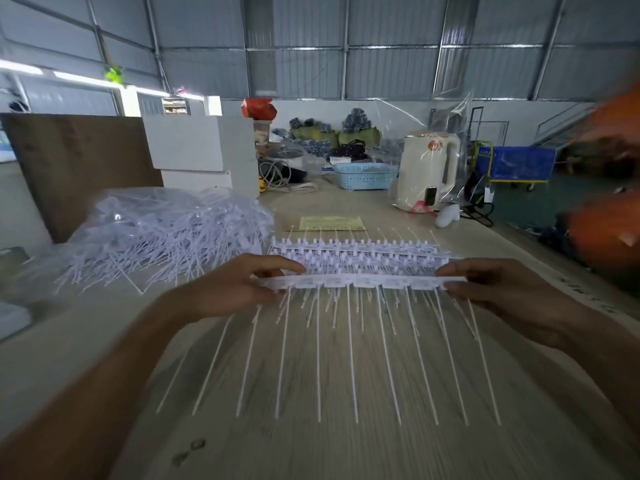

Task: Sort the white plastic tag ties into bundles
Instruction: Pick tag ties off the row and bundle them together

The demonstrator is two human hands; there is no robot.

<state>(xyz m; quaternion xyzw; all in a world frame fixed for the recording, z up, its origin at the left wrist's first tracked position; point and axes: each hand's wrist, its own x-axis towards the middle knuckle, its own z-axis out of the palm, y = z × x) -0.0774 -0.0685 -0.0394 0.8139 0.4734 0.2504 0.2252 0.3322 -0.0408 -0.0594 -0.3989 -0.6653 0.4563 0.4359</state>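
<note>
At a long wooden worktable (346, 452) in a metal-walled workshop, we sort white plastic tag ties into bundles. Largest on the bench is the loose heap of unsorted ties (166, 233) in clear plastic wrap at ten o'clock, kept within the left arm's reach so that, we judge, fresh strips can be drawn from it without leaning.

At the centre, towards twelve o'clock from our wrists, we hold one strip of joined ties (360, 281) level just above a stack of strips (356, 252) already laid flat on the table. Our left hand (239, 284) pinches the strip's left end between thumb and curled fingers; our right hand (502, 292) pinches the right end the same way. Gripping both ends keeps the strip straight, so it seems to us, ready to be squared onto the stack.

The strip's thin tails hang towards six o'clock; we count roughly ten long ones, with shorter tails from the stack mixed in, too blurred to count. Beyond, at one o'clock, stand one cream electric kettle (427, 168), one blue basket (363, 175) and one yellow paper slip (330, 223).
</note>
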